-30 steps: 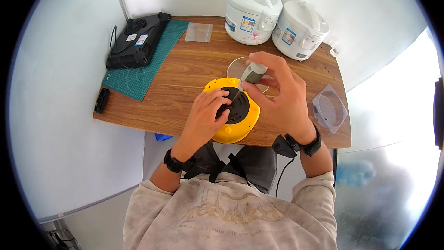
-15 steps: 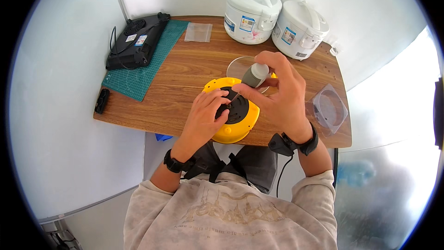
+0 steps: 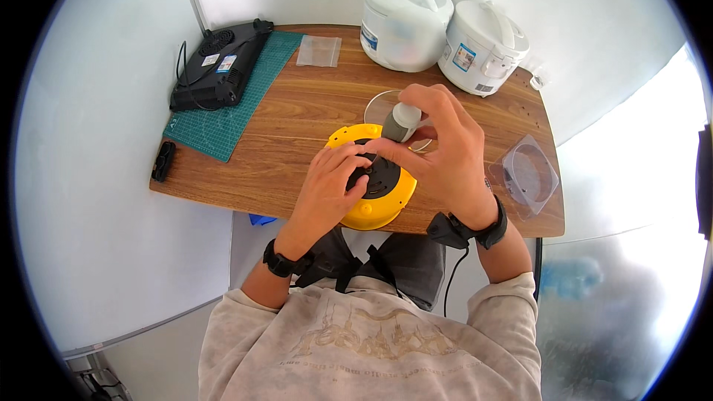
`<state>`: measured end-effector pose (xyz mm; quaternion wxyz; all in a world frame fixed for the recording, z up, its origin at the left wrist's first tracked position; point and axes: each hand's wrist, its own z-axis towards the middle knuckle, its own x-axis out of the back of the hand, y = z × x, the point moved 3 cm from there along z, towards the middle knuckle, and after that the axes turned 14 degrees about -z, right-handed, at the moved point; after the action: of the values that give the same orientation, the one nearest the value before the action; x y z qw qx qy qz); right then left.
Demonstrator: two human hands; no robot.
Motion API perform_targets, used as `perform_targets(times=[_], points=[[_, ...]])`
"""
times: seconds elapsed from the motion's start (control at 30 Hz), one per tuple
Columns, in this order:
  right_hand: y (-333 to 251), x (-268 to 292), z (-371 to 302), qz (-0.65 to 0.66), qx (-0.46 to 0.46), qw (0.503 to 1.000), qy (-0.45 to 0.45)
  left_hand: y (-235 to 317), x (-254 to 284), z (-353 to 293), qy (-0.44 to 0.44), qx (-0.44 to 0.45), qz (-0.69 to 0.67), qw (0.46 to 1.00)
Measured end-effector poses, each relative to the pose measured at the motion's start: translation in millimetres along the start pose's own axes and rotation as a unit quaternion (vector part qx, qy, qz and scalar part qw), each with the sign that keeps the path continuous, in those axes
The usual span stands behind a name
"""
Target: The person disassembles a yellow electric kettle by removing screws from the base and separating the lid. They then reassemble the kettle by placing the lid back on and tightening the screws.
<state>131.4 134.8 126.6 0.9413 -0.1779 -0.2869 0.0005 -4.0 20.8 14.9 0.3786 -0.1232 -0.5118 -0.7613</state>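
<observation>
A round yellow plastic housing (image 3: 379, 215) with a slotted black disc (image 3: 385, 182) in its middle lies near the table's front edge. My left hand (image 3: 330, 178) rests on its left side, fingers bent over the disc and thumb apart from them. In my right hand (image 3: 449, 152) is a screwdriver (image 3: 399, 125), gripped by its grey-green handle with a pale end. It tilts, the handle up and to the right, the thin shaft running down toward the disc's centre beside my left fingertips. Fingers partly hide the shaft, and whether its tip sits in a screw cannot be made out.
Behind my right hand lies a clear round lid (image 3: 377, 106). Two white rice cookers (image 3: 405, 26) stand at the back. A black appliance (image 3: 219, 67) sits on a green cutting mat (image 3: 252, 104) at left. A clear plastic tray (image 3: 529, 178) lies at right, a plastic bag (image 3: 318, 52) at the back.
My right hand and the screwdriver handle have shifted slightly left, and less of the shaft shows. My left hand and the yellow housing stay where they were.
</observation>
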Motion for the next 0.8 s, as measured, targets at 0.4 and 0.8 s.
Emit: perform_targets(times=[0.4,0.8], points=[[-0.4,-1.6,4.9,0.020,0.007,1.000,-0.018,0.3,0.0,-0.1,-0.001,0.000,0.004,1.000],[-3.0,7.3,3.1,0.046,-0.019,0.995,-0.087,-2.8,-1.0,-1.6,0.000,-0.016,0.014,1.000]])
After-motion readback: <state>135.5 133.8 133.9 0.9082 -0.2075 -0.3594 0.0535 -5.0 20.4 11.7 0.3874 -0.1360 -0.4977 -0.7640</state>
